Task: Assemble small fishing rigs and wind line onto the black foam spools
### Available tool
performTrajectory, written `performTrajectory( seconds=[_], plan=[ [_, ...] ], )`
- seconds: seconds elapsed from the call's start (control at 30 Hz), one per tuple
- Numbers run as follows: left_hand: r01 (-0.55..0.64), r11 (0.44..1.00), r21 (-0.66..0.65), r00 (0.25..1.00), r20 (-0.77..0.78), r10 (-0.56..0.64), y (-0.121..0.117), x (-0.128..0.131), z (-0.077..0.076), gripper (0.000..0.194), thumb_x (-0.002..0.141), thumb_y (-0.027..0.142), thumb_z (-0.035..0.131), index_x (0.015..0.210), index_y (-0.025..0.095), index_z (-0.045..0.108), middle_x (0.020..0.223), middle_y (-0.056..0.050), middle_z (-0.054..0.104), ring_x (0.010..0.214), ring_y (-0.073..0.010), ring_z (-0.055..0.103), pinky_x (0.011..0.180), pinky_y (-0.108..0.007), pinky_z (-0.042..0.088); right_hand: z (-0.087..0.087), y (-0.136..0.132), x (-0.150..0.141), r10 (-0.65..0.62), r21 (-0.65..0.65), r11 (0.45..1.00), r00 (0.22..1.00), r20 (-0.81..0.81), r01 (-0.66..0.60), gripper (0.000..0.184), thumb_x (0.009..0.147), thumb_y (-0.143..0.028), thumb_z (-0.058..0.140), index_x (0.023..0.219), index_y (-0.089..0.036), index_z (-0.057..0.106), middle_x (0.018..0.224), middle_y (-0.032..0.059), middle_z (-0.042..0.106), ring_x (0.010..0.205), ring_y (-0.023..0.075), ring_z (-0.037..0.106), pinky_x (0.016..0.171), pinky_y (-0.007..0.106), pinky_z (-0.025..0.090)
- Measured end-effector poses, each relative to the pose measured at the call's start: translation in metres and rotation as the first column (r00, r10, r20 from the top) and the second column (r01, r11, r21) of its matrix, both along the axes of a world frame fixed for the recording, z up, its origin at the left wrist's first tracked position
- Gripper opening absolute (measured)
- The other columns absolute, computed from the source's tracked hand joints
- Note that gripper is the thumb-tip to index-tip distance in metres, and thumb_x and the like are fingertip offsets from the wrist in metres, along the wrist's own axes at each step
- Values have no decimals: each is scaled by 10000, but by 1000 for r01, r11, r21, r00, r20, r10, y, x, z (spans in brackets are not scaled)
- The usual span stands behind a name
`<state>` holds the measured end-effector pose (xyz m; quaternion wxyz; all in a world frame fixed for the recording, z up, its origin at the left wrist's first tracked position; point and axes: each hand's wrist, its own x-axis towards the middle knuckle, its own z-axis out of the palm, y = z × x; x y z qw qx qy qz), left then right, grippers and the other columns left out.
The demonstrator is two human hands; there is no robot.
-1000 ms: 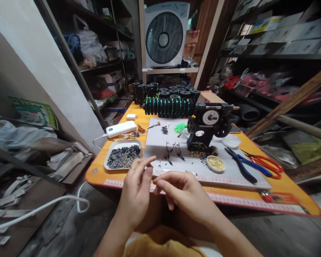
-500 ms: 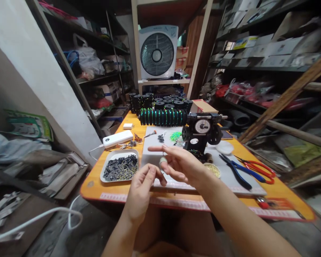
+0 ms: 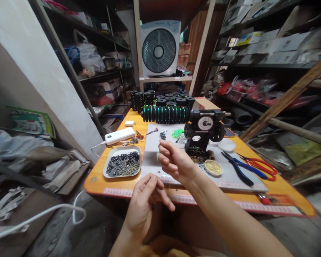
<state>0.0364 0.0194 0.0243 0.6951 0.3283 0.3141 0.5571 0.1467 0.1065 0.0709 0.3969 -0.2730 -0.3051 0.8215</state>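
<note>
My left hand (image 3: 143,200) is in front of the table's near edge. Its thumb and index finger are pinched together, the other fingers loosely bent; whatever lies in the pinch is too small to make out. Higher and to the right, my right hand (image 3: 173,160) hovers over the grey board (image 3: 152,144) with its fingers curled in. A pale wrap (image 3: 158,156) shows at one of its fingertips, and anything it grips is hidden. The two hands are apart. Closest to my left hand stands a white tray (image 3: 105,171) of small dark and yellowish metal parts.
Behind the hands stands a black geared device (image 3: 204,130) with a row of black spools (image 3: 166,114). To the right are a dish of gold-coloured bits (image 3: 213,167), blue-handled pliers (image 3: 238,167) and red-handled pliers (image 3: 259,166). A white power bank (image 3: 120,136) lies at left.
My hands have drawn apart: the right has risen and curled its fingers, while the left has dropped slightly. The view has shifted a little.
</note>
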Motion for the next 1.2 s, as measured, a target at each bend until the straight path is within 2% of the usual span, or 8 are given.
performTrajectory(
  seconds=[0.43,0.57,0.63,0.73,0.9,0.97,1.1,1.2],
  plan=[
    [15,995,-97,998,55,-9,-20,4,-14,237,930,275,458,766,146,569,530,-42,672,468,-154,635,506,-224,454,-5,1,1,2,29,1000,1000,13,-2,398,904,-376,443,563,-180,376,399,-61,460,225,1,215,250,107,113],
    [-2,995,-101,999,46,6,-17,3,-17,234,922,284,470,822,121,606,564,-50,678,467,-162,639,513,-238,465,-6,1,7,34,149,987,992,118,-52,343,905,-421,461,704,-156,546,448,-36,529,240,6,274,262,108,150],
    [-16,995,-102,999,26,19,-16,2,-18,241,922,286,470,923,100,624,608,-57,689,478,-166,646,526,-244,473,-8,2,14,-8,265,963,976,219,-51,333,900,-453,480,898,-147,612,472,-28,558,257,21,317,270,117,185],
    [-50,992,-114,999,2,50,-15,1,-18,290,923,279,459,1075,75,598,642,-72,696,510,-182,657,555,-265,492,-9,3,27,-178,410,911,936,304,40,389,879,-464,529,1099,-149,586,483,-38,561,287,44,365,282,131,214],
    [-74,990,-122,997,-10,73,-12,1,-19,371,933,339,429,1208,97,493,623,-79,698,503,-205,656,546,-292,509,-5,9,42,-379,557,817,865,330,146,374,864,-425,554,1113,-146,577,492,-46,557,295,48,372,288,148,227],
    [-71,990,-124,997,-21,69,-9,0,-21,342,936,374,426,1168,131,494,574,-57,686,452,-194,639,496,-271,494,-2,11,43,-438,612,775,834,337,160,342,870,-408,544,1097,-155,583,492,-52,551,294,48,374,292,151,234],
    [-56,990,-133,998,-16,54,-5,-2,-23,182,895,348,533,888,166,527,502,-1,642,381,-138,588,411,-191,431,0,17,38,-510,702,696,795,330,155,316,882,-400,530,1093,-175,598,516,-55,551,303,44,377,302,159,266],
    [-62,990,-129,998,-6,62,-4,-3,-25,197,857,338,593,810,159,524,533,-1,651,393,-122,591,410,-176,422,0,22,31,-551,746,655,753,359,124,322,894,-387,514,1121,-177,602,533,-49,556,319,47,397,317,163,295]
  ],
)
